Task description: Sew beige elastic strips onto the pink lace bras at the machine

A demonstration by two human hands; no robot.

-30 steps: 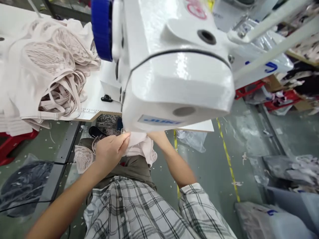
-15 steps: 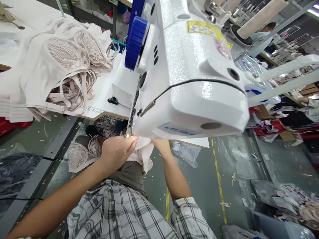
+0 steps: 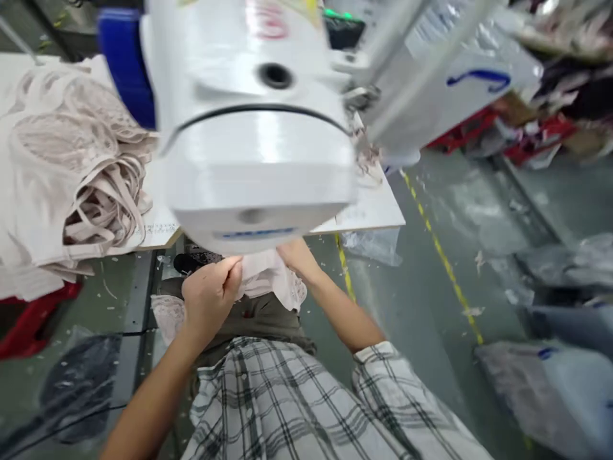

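A pale pink lace bra (image 3: 271,275) hangs over my lap, just below the sewing machine's head (image 3: 258,166). My left hand (image 3: 211,295) is closed, thumb on top, pinching the bra's left edge. On the other side my right hand (image 3: 297,259) grips the fabric, its fingertips partly hidden by the machine head. A stretch of the cloth spans between both hands. One lace cup (image 3: 168,314) shows beside my left wrist. The needle and presser foot are hidden behind the head.
Left of the machine, a pile of similar bras (image 3: 71,153) with tangled straps lies on the white table (image 3: 368,207). The machine's blue handwheel (image 3: 127,67) sticks out left. Plastic bags (image 3: 541,383) lie on the floor at right.
The view has turned, so the machine head now sits further left and faces me. My left hand has come away from the needle area, with the bra stretched between both hands.
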